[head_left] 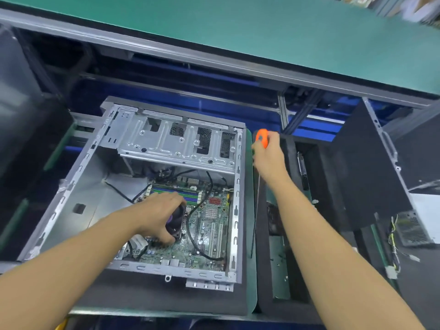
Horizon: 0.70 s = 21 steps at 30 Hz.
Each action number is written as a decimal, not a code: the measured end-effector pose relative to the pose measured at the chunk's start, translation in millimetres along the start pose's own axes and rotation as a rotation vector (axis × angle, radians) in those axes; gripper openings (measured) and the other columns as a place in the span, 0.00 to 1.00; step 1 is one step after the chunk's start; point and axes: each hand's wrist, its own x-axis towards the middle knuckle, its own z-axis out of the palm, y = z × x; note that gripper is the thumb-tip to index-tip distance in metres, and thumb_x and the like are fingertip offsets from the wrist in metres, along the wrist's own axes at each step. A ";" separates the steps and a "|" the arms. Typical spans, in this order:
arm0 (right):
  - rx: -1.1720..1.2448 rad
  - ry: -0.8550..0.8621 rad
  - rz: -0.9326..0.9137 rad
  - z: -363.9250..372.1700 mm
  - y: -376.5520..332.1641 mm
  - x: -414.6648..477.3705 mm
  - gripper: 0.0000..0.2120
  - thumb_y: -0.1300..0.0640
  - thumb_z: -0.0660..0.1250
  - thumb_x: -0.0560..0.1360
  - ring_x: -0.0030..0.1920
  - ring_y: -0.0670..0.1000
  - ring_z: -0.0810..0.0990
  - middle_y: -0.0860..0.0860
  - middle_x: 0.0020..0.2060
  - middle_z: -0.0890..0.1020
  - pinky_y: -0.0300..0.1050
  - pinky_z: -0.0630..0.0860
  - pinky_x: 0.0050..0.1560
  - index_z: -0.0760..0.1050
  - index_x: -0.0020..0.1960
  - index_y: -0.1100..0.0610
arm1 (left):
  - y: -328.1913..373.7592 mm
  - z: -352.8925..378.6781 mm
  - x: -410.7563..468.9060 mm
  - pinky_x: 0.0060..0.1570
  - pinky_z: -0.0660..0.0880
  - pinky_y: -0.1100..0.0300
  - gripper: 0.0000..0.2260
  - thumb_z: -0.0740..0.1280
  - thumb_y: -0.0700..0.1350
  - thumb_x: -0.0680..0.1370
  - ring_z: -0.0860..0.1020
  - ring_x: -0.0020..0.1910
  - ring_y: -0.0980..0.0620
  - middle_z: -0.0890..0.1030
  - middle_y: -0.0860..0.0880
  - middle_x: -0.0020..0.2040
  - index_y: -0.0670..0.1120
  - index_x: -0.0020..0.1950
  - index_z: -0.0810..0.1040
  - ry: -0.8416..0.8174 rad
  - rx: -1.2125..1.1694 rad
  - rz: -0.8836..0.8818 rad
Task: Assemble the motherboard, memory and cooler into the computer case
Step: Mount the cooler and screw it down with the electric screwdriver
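A: Case status?
B: Grey sheet-metal case, side open. Green motherboard lies flat inside, near-right; memory sticks slotted at its far edge.
A: Hands?
B: L hand fingers curled round the round black cooler on the board. R hand grips an orange-handled screwdriver, just right of the case.

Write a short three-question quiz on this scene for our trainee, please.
1. True or false: the right hand is inside the case.
2. What does the left hand grip? A pliers; B cooler; C tape.
3. Fill in: the handle of the screwdriver is ___.
Key: 1 false; 2 B; 3 orange.
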 end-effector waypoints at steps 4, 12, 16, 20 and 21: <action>0.085 0.132 -0.215 -35.1 -75.2 -34.3 0.06 0.45 0.62 0.78 0.36 0.51 0.70 0.49 0.39 0.73 0.53 0.72 0.40 0.68 0.52 0.44 | -0.5 -0.3 -1.5 0.49 0.63 0.62 0.36 0.74 0.67 0.61 0.68 0.49 0.55 0.72 0.55 0.55 0.52 0.62 0.66 0.041 0.007 0.031; 0.429 0.182 -0.753 -43.8 -199.2 -134.7 0.13 0.54 0.66 0.81 0.25 0.57 0.61 0.62 0.30 0.62 0.46 0.63 0.27 0.66 0.41 0.51 | -0.9 -6.7 -6.0 0.66 0.68 0.53 0.53 0.74 0.72 0.59 0.70 0.66 0.48 0.72 0.49 0.68 0.45 0.75 0.62 0.011 0.007 0.082; 0.606 0.162 -0.751 -23.2 -219.6 -152.5 0.14 0.58 0.63 0.81 0.22 0.55 0.57 0.60 0.28 0.59 0.41 0.56 0.22 0.63 0.39 0.54 | 0.0 -7.1 -7.2 0.61 0.71 0.53 0.47 0.74 0.71 0.60 0.73 0.60 0.48 0.74 0.50 0.62 0.46 0.70 0.66 0.038 0.021 0.091; 0.756 0.097 -0.726 -10.5 -224.6 -153.0 0.14 0.58 0.62 0.81 0.22 0.55 0.53 0.57 0.28 0.58 0.39 0.54 0.22 0.62 0.38 0.53 | 0.8 -6.1 -5.9 0.56 0.69 0.55 0.41 0.74 0.69 0.62 0.70 0.52 0.51 0.75 0.51 0.59 0.47 0.65 0.68 0.069 0.029 0.097; 0.753 0.087 -0.715 -4.9 -222.2 -151.3 0.15 0.58 0.63 0.81 0.22 0.55 0.54 0.57 0.27 0.59 0.39 0.55 0.22 0.61 0.38 0.54 | 0.9 -5.9 -5.0 0.56 0.69 0.55 0.40 0.74 0.69 0.62 0.69 0.50 0.52 0.75 0.51 0.58 0.47 0.64 0.68 0.072 0.034 0.093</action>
